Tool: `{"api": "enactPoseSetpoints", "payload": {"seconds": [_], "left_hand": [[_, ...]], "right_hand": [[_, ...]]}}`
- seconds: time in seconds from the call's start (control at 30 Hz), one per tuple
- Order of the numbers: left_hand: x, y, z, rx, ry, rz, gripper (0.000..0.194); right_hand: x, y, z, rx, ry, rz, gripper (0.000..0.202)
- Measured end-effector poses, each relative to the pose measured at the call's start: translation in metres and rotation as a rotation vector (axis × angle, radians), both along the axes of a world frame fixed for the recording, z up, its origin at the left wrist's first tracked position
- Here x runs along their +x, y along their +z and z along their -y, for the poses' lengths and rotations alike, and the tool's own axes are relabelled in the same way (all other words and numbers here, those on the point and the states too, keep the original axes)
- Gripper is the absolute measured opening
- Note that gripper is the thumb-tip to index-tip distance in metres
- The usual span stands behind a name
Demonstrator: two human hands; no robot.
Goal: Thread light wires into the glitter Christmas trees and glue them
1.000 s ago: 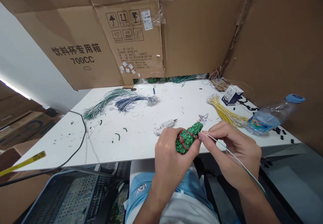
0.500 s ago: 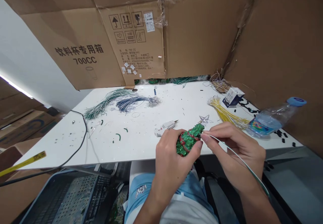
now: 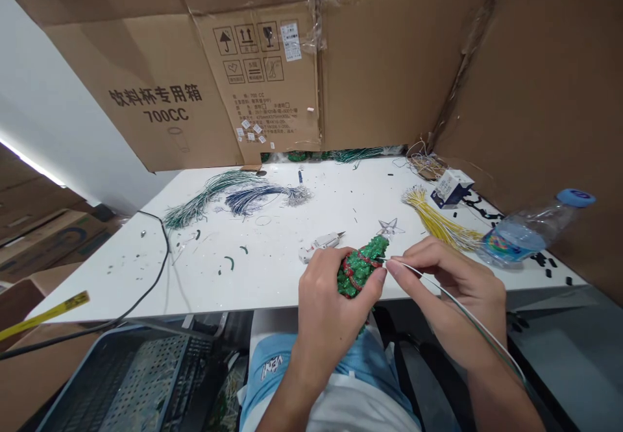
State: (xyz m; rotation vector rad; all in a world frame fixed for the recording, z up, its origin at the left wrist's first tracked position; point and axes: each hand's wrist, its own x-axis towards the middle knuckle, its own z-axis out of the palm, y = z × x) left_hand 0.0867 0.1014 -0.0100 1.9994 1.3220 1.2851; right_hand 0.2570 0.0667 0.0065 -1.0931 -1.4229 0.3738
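Note:
A small green Christmas tree ornament [image 3: 363, 264] with red garland is gripped in my left hand [image 3: 333, 292], thumb along its right side. A clear star [image 3: 390, 226] shows just beyond its tip, and I cannot tell whether the two are joined. My right hand [image 3: 445, 289] pinches a thin white and green wire [image 3: 467, 315] close to its end. That end is at the right side of the tree, and the rest trails over my right wrist. On the table behind the tree lies a white glue gun [image 3: 322, 246].
Bundles of green wires [image 3: 204, 198], blue wires [image 3: 265, 197] and yellow wires [image 3: 438, 221] lie on the white table [image 3: 272, 263]. A plastic bottle [image 3: 530, 231] and a small box [image 3: 451, 187] are at right. Cardboard [image 3: 384, 62] walls the back. A basket [image 3: 121, 373] stands lower left.
The wire end and my right hand have shifted slightly left and stay close against the tree. The tree has moved slightly left in my left hand's grip.

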Motion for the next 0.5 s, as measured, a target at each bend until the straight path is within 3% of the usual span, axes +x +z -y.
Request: {"api": "enactPoseSetpoints", "payload": {"seconds": [0.37, 0.5], "left_hand": [[0.0011, 0.0018, 0.0001, -0.051, -0.007, 0.035, 0.018], [0.0025, 0.0021, 0.0010, -0.047, -0.019, 0.046, 0.018]], "right_hand": [[-0.0003, 0.0028, 0.0015, -0.122, 0.139, -0.066, 0.018], [-0.0055, -0.0006, -0.0006, -0.071, 0.049, -0.140, 0.019]]}}
